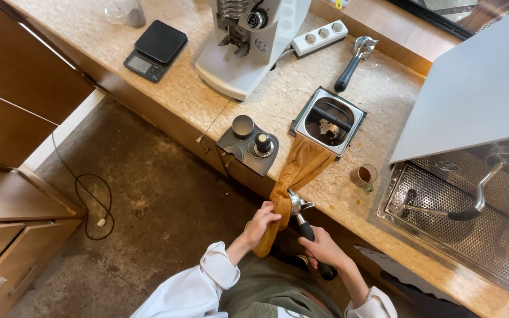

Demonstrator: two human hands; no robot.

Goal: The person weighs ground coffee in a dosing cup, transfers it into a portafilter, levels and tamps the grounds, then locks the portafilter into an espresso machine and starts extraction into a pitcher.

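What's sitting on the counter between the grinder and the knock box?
In the head view, a grey tamping station lies between the grinder and the knock box, carrying a metal cup and a black-knobbed tamper.

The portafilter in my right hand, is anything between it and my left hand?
Yes. The brown cloth, hanging from under the knock box, lies between them: the left hand presses it against the head of the portafilter, while the right hand grips the black handle directly.
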